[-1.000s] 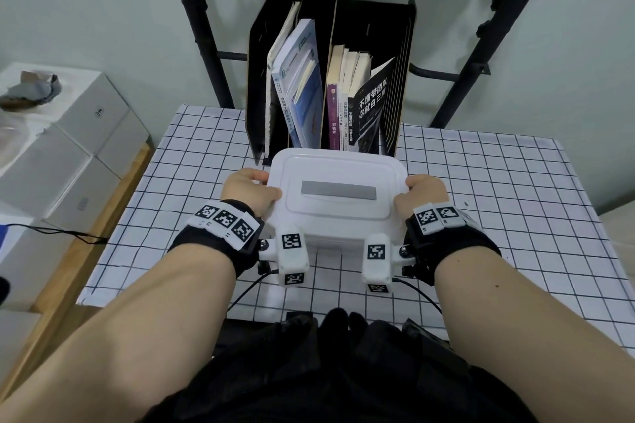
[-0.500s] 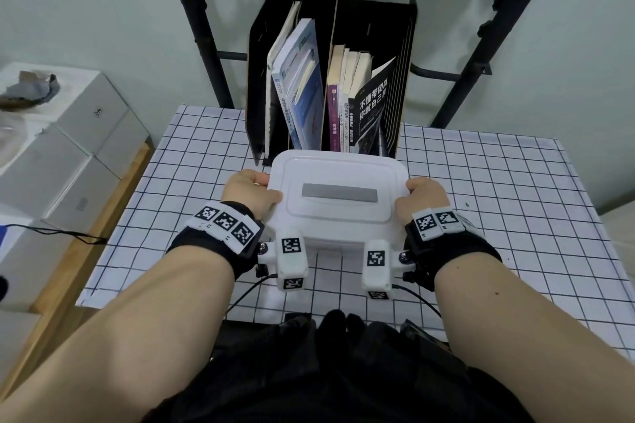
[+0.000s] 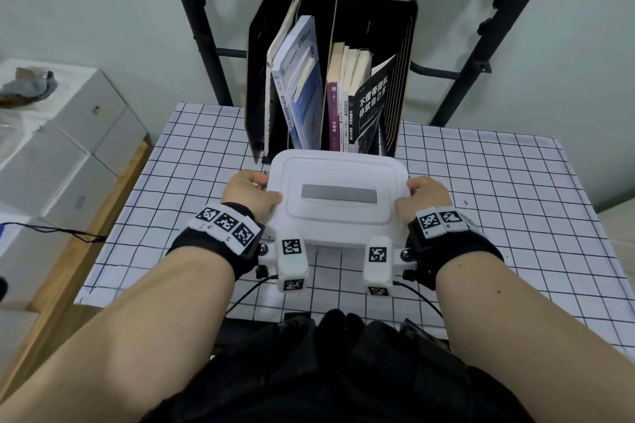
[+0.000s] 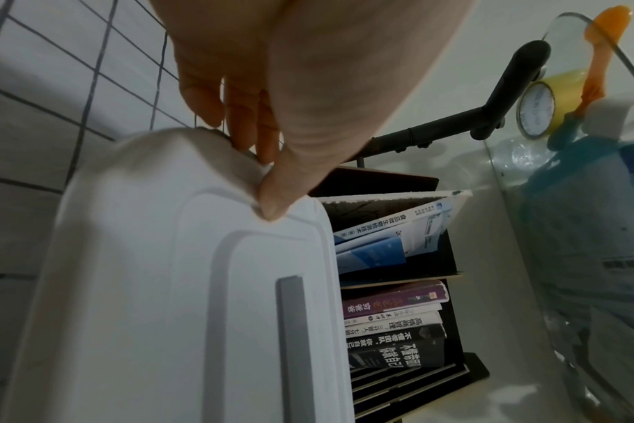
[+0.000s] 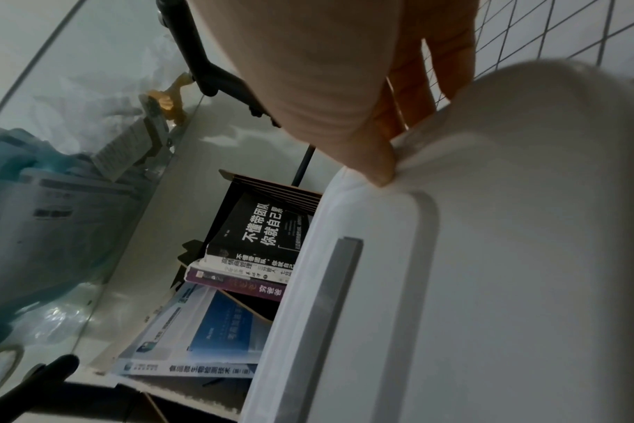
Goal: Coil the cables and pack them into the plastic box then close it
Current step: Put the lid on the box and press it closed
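A white plastic box [image 3: 338, 199] with its lid on and a grey strip on top sits on the checked table [image 3: 498, 189]. My left hand [image 3: 249, 194] grips its left edge, thumb on the lid [image 4: 185, 300] and fingers [image 4: 236, 114] curled down the side. My right hand [image 3: 424, 197] holds the right edge the same way, thumb pressed on the lid rim [image 5: 489, 257]. No cables show; the box's inside is hidden.
A black file holder [image 3: 330, 72] full of books stands right behind the box. Black frame poles [image 3: 192, 24] rise at the back. White cartons [image 3: 62, 154] are stacked off the table's left edge. Bare checked cloth lies left and right of the box.
Both hands keep their hold on the box's sides; the box and hands have barely shifted.
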### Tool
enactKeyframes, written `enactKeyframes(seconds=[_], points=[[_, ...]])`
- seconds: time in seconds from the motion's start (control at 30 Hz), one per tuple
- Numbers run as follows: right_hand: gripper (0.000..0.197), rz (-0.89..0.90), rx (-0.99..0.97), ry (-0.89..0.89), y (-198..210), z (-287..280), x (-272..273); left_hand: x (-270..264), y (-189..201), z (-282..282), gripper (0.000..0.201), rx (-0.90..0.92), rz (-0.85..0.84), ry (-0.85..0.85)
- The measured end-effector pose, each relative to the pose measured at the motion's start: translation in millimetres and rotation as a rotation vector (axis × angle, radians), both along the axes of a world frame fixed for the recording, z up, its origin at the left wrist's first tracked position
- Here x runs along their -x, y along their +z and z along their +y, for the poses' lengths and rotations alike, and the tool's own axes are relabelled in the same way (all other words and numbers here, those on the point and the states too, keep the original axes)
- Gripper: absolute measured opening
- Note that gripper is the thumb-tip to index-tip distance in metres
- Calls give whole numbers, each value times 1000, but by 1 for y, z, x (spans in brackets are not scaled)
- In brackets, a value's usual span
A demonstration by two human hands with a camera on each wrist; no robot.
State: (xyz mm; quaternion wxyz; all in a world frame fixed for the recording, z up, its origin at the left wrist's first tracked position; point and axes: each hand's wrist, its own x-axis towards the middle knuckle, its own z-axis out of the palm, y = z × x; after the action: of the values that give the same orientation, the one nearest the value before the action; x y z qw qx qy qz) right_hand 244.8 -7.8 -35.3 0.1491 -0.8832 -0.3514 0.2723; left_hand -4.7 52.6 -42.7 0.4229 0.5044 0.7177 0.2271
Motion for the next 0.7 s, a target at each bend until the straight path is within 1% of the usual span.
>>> enactKeyframes(seconds=[0.13, 0.2, 0.23, 0.27, 0.33, 0.37, 0.43, 0.5, 0.57, 0.7], points=[[54, -26, 38, -78, 2, -5, -2, 2, 2, 1, 68, 67, 56, 12], [59, 28, 24, -124, 3, -7, -2, 3, 6, 0, 75, 105, 72, -24], [57, 64, 19, -136, 5, -8, -1, 4, 8, -1, 75, 128, 93, -50], [50, 90, 24, -142, 6, -8, -1, 4, 10, -1, 74, 146, 120, -73], [21, 106, 44, -154, 7, -10, -3, 3, 13, -2, 66, 169, 159, -107], [17, 114, 49, -155, 7, -11, -3, 2, 14, -2, 61, 176, 166, -119], [25, 111, 58, -142, 6, -13, -2, 3, 13, -2, 49, 196, 158, -148], [21, 95, 76, -109, 7, -12, 0, 5, 11, -1, 39, 213, 122, -160], [23, 85, 61, -70, 6, -10, 0, 5, 13, -1, 32, 217, 92, -151], [26, 55, 17, -43, 3, -9, 1, 5, 16, -4, 32, 217, 68, -142]])
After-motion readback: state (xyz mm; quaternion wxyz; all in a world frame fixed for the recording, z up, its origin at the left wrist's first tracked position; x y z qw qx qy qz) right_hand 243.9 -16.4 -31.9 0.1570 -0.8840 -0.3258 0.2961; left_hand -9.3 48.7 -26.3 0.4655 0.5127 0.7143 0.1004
